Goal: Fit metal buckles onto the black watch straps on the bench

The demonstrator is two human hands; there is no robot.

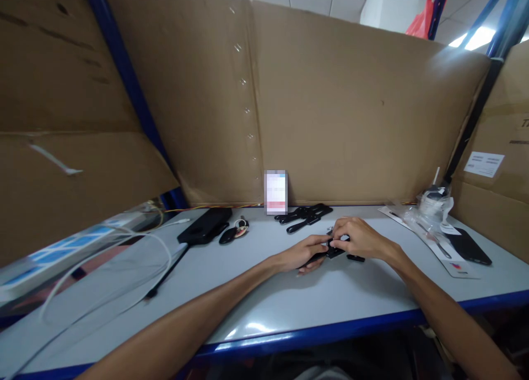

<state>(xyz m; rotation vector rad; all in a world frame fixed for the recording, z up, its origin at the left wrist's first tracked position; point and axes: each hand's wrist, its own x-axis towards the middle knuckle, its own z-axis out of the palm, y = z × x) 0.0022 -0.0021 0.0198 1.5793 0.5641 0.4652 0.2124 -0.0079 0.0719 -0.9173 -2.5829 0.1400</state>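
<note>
My left hand (306, 253) is closed round a slim black handled piece (316, 258), which lies low over the table. At the same piece's far end, the bent fingers of my right hand (357, 237) pinch around a black block-like part with a bit of shiny metal. My fingers hide much of it, so its exact kind is unclear. A small flat black part (355, 258) lies on the table just below my right hand. Beyond my hands sits a pile of similar black handled pieces (306, 215).
A phone (275, 193) leans against the cardboard wall. Leftward lie a black box-shaped device (204, 226), keys (235, 231), white cables (169, 253) and a power strip (70, 248). On the right are a packaged card (452, 264), a plastic bag (433, 209) and a dark phone (471, 247).
</note>
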